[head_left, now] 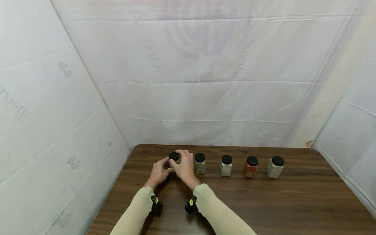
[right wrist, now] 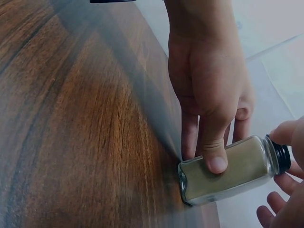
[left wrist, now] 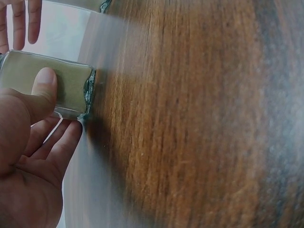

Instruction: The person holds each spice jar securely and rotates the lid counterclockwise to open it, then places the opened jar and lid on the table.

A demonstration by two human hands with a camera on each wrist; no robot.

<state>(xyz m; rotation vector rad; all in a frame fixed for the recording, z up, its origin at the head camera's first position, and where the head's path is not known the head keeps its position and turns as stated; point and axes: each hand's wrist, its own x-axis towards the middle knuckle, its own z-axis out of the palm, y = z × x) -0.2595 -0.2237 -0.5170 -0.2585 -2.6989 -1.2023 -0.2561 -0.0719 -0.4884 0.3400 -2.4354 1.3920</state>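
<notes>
A square glass jar [right wrist: 237,166] of greenish-tan powder stands upright on the brown table, under a black screw lid [head_left: 173,156]. Low on its glass body, my left hand [head_left: 157,172] holds it, the thumb [left wrist: 45,88] flat against one side and fingers on the other. From above, my right hand [head_left: 185,167] pinches the lid between thumb and fingers. The right wrist view catches only part of that right hand [right wrist: 292,194], at its edge. In the left wrist view the lid lies out of frame.
Right of my hands stands a row of black-lidded jars: a greenish one [head_left: 200,167], a whitish one [head_left: 226,169], an orange-red one [head_left: 250,170] and another whitish one [head_left: 274,171]. White fabric walls [head_left: 176,98] rise behind and beside the wooden table [head_left: 279,205].
</notes>
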